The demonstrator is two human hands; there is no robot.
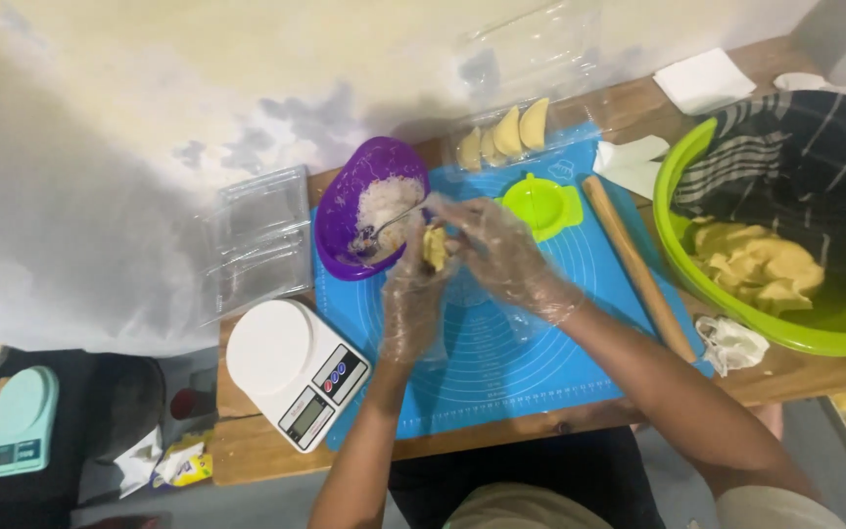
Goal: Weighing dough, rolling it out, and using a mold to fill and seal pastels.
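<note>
Over blue silicone mat (501, 362), crinkly-gloved hands: left (413, 294) cups yellow dough piece (435, 247), right (501, 250) pinches it.

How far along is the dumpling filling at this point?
Done: three folded dumplings lie in the clear tray. In hand: the left hand cradles a dough piece while the right hand works it. Left: dough in the green basin and filling in the purple bowl.
</note>
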